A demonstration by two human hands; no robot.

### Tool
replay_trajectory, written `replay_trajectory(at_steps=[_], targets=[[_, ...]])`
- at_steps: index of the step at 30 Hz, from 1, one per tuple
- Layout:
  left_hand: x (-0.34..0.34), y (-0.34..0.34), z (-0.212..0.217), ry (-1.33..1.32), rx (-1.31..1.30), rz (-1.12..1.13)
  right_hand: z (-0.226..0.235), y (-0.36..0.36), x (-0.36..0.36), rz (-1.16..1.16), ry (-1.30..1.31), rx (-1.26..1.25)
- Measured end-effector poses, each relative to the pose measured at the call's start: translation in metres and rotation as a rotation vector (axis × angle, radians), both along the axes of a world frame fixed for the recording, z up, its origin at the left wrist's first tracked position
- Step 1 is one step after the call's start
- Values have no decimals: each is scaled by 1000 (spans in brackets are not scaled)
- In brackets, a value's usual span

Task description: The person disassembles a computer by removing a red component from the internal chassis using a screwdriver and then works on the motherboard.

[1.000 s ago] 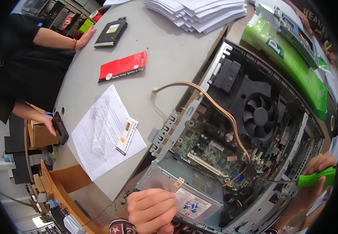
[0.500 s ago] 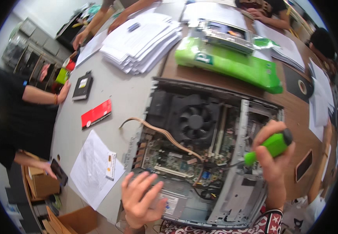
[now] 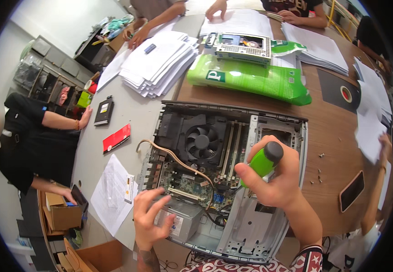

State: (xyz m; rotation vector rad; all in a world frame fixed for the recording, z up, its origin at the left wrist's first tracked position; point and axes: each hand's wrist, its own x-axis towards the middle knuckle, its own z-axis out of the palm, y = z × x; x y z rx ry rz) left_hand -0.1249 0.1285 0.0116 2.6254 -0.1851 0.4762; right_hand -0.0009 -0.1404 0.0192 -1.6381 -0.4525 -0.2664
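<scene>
An opened desktop computer case (image 3: 239, 231) lies in front of me with its inside facing up. My right hand (image 3: 282, 181) grips a screwdriver with a green and black handle (image 3: 264, 163) above the metal bracket (image 3: 251, 213) on the case's right side; the hand hides its tip. Near the power supply (image 3: 185, 222) at the lower left, my left hand (image 3: 151, 217) hovers with fingers apart, holding nothing. A black cooling fan (image 3: 203, 141) sits at the upper left inside. Across the circuit board (image 3: 178, 174) runs a beige ribbon of wires (image 3: 171, 155).
Loose screws (image 3: 319, 170) and a phone (image 3: 352, 191) lie to the right. Behind the case are a green package (image 3: 251, 84) bearing a metal drive cage (image 3: 244, 47), and a paper stack (image 3: 158, 63). A black optical drive (image 3: 104, 111) and red box (image 3: 116, 138) lie left. Other people stand around.
My right hand has moved left with the screwdriver, whose handle now stands steeper. My left hand remains near the power supply, fingers more curled. The view has shifted, showing screws on the right.
</scene>
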Motion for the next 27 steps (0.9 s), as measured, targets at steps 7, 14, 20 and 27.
replay_trajectory(at_steps=[7,14,20,27], targets=[[-12,5,-9,-62,31,33,4,2,-1,17,10,29],[-11,9,-7,3,73,-40,1,1,0,1,-10,57],[-7,3,-6,-26,4,32,-1,-1,2,2,-35,44],[-9,11,-6,29,55,-43,-3,3,3,5,-37,32]])
